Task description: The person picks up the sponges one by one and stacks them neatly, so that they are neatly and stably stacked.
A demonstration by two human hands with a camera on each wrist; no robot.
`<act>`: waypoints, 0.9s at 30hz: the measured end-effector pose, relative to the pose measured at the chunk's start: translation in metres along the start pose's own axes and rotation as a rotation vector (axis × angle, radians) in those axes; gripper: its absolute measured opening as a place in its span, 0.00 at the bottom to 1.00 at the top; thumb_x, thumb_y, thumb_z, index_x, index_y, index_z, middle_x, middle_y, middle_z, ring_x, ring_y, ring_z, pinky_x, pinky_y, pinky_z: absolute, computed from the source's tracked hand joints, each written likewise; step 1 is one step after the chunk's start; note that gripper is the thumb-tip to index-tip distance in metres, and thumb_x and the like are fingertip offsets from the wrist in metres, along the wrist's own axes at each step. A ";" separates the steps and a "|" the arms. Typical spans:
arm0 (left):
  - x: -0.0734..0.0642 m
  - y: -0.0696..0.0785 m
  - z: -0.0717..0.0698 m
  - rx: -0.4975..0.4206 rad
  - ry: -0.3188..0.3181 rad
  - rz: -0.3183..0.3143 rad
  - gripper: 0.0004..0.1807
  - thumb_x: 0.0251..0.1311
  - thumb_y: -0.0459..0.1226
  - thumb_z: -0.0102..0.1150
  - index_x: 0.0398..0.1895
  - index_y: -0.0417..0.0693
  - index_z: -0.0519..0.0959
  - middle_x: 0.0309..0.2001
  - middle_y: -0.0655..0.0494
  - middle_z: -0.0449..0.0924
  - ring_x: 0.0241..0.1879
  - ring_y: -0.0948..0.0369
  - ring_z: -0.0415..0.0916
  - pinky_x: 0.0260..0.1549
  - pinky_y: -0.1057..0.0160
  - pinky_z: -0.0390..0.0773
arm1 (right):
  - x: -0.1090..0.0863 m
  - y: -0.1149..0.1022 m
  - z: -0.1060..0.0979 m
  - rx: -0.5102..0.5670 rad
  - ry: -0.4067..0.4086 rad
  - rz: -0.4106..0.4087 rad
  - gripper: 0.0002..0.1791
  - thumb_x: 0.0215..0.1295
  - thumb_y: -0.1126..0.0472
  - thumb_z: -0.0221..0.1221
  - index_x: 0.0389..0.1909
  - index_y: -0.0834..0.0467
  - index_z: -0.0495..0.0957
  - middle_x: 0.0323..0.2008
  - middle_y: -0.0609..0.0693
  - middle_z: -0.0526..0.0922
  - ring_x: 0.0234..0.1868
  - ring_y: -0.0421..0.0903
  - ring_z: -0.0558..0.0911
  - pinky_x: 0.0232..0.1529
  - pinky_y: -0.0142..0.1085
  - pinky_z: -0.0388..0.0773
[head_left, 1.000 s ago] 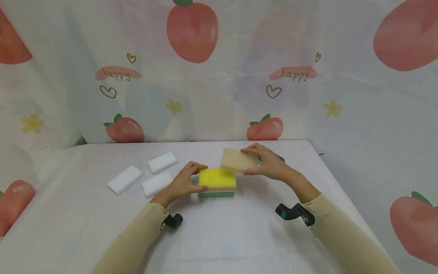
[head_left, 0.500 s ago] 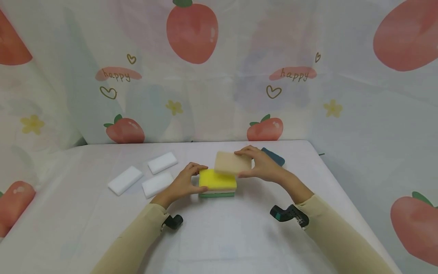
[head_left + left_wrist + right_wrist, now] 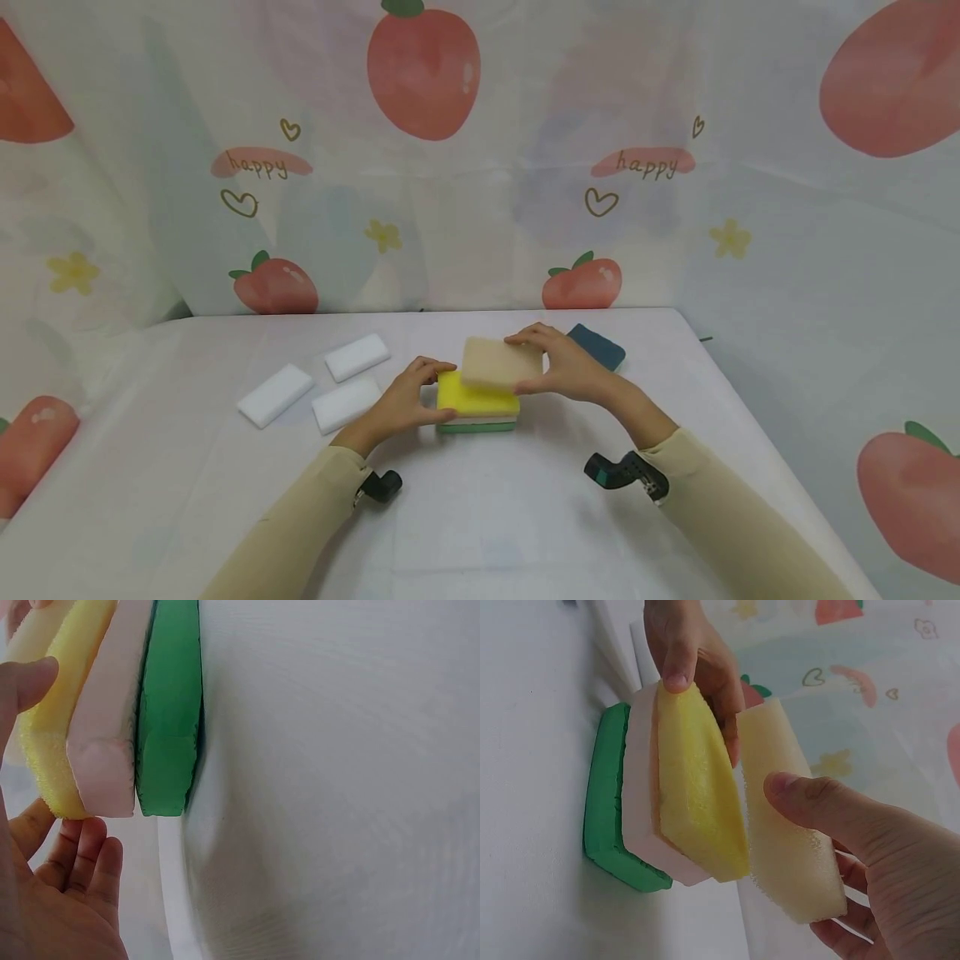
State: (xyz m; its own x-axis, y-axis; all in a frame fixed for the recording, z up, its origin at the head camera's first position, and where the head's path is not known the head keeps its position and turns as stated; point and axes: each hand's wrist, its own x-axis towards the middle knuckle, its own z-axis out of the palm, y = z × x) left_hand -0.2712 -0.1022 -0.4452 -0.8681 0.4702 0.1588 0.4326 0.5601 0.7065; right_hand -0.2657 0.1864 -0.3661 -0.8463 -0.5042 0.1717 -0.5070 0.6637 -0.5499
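Observation:
A stack of sponges stands mid-table: a green sponge (image 3: 171,712) at the bottom, a pale pink sponge (image 3: 109,712) on it, and a yellow sponge (image 3: 474,402) uppermost. My left hand (image 3: 401,404) steadies the stack's left end, thumb and fingers pinching opposite edges of the yellow sponge. With thumb and fingertips my right hand (image 3: 573,368) grips a cream sponge (image 3: 500,362) by its right end. That sponge is slightly tilted close over the yellow one, and in the right wrist view a narrow gap shows between their faces.
Three white rectangular blocks lie left of the stack: a left block (image 3: 275,395), a back block (image 3: 357,357) and a near block (image 3: 343,405), partly behind my left hand. Behind my right hand lies a dark blue block (image 3: 600,347). A printed cloth backdrop (image 3: 480,225) rises past the table's far edge.
My right hand has carried the cream sponge left and slightly nearer, over the yellow sponge, uncovering more of the dark blue block. My left hand and the stack have stayed put.

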 end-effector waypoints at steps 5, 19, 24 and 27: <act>0.000 0.000 0.000 0.003 -0.003 -0.002 0.38 0.50 0.47 0.73 0.66 0.52 0.72 0.58 0.53 0.69 0.58 0.51 0.72 0.61 0.49 0.71 | 0.002 -0.001 0.004 0.003 -0.014 -0.015 0.38 0.50 0.52 0.75 0.63 0.55 0.75 0.60 0.52 0.75 0.62 0.52 0.72 0.62 0.51 0.71; -0.001 0.002 -0.001 -0.017 0.000 -0.003 0.40 0.50 0.47 0.74 0.66 0.44 0.70 0.58 0.52 0.69 0.59 0.51 0.72 0.62 0.50 0.71 | 0.008 -0.005 0.010 0.022 -0.060 -0.014 0.39 0.51 0.50 0.75 0.65 0.54 0.73 0.60 0.50 0.74 0.63 0.51 0.71 0.63 0.52 0.70; 0.000 0.000 -0.001 -0.014 0.005 0.006 0.42 0.50 0.48 0.74 0.67 0.42 0.70 0.59 0.51 0.69 0.59 0.51 0.72 0.62 0.51 0.71 | 0.009 -0.006 0.012 0.031 -0.063 -0.016 0.39 0.50 0.49 0.75 0.64 0.54 0.74 0.60 0.51 0.74 0.62 0.51 0.71 0.63 0.51 0.70; 0.000 0.000 -0.001 -0.012 0.006 0.012 0.42 0.50 0.48 0.73 0.67 0.42 0.70 0.59 0.51 0.70 0.59 0.51 0.72 0.61 0.51 0.71 | 0.010 -0.007 0.012 0.035 -0.063 -0.022 0.39 0.50 0.49 0.75 0.64 0.54 0.74 0.60 0.51 0.74 0.62 0.51 0.72 0.63 0.51 0.70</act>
State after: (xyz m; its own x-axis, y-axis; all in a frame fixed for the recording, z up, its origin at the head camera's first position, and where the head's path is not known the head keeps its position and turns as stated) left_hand -0.2717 -0.1028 -0.4451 -0.8645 0.4725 0.1715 0.4401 0.5466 0.7124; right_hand -0.2680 0.1700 -0.3706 -0.8225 -0.5529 0.1331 -0.5184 0.6327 -0.5753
